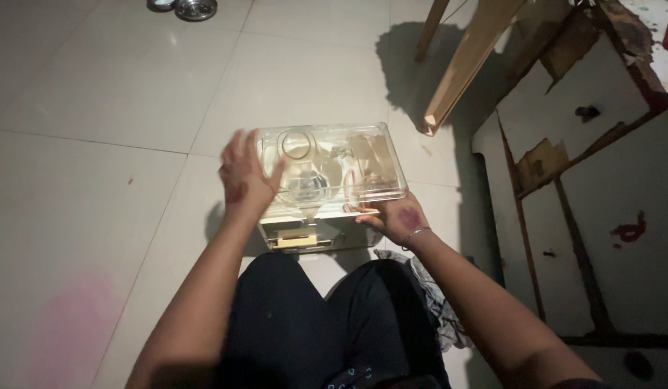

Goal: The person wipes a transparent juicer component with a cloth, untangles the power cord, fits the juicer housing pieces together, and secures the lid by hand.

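A clear plastic lid (334, 169) with a round moulded opening is held over a cream box-shaped appliance body (305, 234) that stands on the floor in front of my knees. My left hand (245, 175) presses flat against the lid's left end, fingers spread upward. My right hand (395, 218), with a thin bracelet on the wrist, grips the lid's near right corner from below. Through the lid I see metal and plastic parts inside the appliance.
Pale floor tiles (96, 144) spread to the left. Two steel bowls (193, 9) lie at the far top. A wooden leg (463, 61) slants down at the upper right beside a worn white cabinet (600, 180). A crumpled cloth (435, 295) lies by my right knee.
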